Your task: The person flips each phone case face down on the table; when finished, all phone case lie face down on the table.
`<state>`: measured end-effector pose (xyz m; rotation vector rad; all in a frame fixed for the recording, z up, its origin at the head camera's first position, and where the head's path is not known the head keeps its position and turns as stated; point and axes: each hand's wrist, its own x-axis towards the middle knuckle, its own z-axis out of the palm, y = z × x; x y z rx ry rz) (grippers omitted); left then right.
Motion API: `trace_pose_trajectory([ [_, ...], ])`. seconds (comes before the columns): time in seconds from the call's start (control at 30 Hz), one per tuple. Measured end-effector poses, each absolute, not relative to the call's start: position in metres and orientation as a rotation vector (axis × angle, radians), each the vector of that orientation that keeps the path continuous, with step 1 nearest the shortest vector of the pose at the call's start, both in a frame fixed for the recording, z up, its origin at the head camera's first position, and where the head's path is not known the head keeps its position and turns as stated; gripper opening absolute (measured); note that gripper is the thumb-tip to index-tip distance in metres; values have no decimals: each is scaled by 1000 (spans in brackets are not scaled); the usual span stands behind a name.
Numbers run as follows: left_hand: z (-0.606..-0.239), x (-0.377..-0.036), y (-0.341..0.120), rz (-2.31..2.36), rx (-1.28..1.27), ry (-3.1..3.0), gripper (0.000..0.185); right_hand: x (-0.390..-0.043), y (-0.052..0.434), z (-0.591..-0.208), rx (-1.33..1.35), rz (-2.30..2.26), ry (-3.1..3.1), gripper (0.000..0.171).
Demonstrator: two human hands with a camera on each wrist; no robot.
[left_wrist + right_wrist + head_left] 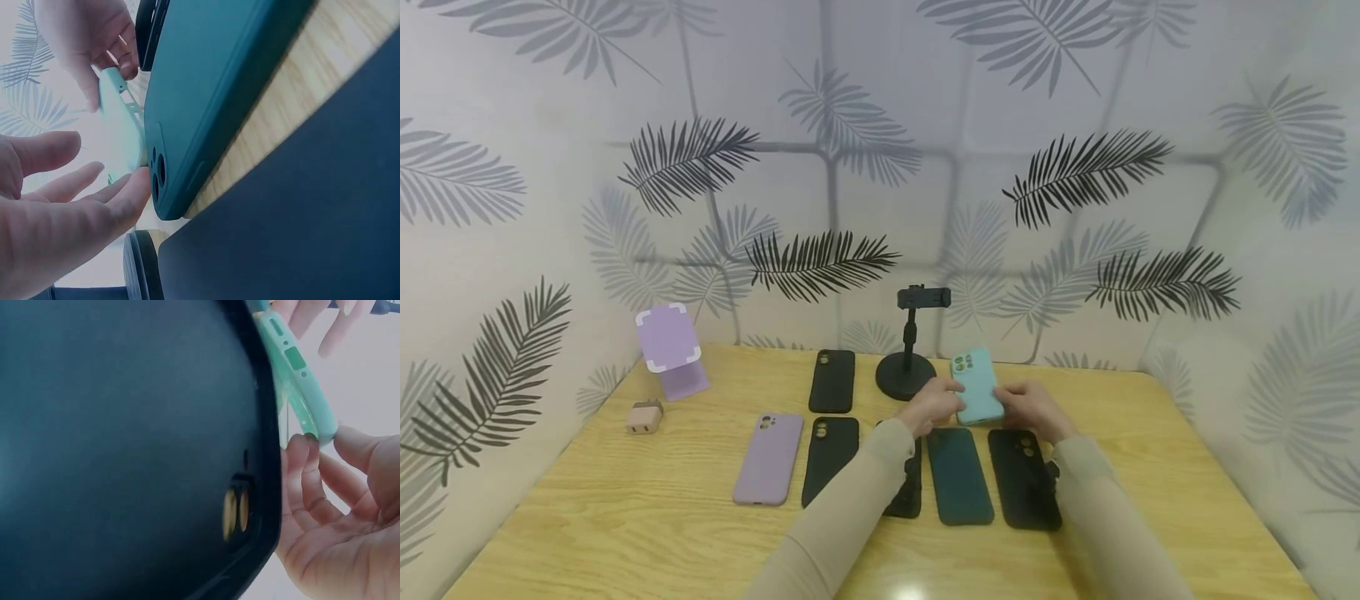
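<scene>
A mint-green phone case (979, 390) with camera holes is tilted up at the back of the table. My right hand (1036, 408) pinches its lower right corner; in the right wrist view, the thumb and fingers of that hand (350, 519) grip the corner of the case (315, 400). At the lower left edge is my left hand (934, 403), fingers extended. The left wrist view shows its thumb apart from the fingers, fingertips by the mint case (119, 134); whether they touch it I cannot tell. Nearest below both hands lies a teal case (961, 477).
Black cases (832, 382) and a lilac case (768, 459) lie about the table (625, 508). One black case (1024, 479) sits under my right wrist; another (912, 487) is partly behind my left arm. A black phone stand (907, 375), purple stand (670, 342) and pink charger (644, 417) stand farther back.
</scene>
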<state>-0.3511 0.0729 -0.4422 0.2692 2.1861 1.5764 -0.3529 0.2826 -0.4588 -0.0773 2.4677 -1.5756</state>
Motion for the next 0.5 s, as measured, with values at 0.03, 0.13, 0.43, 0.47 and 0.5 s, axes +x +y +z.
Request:
trace_pose_trajectory([
  [0.03,-442,-351,73,1572,267,2188,44,-352,283,-459,-81,-1581,2467,45],
  [0.13,-441,-349,72,1567,265,2185,44,-351,285,-460,-98,-1580,2469,45],
  [0.43,-441,-350,68,1568,251,2188,45,-354,287,-462,-97,-1531,2474,41],
  [0.47,-442,-350,68,1572,250,2187,45,-354,288,-462,-90,-1537,2461,40],
  [0.5,-442,-350,68,1575,248,2188,45,-355,288,-463,-90,-1539,2451,40],
])
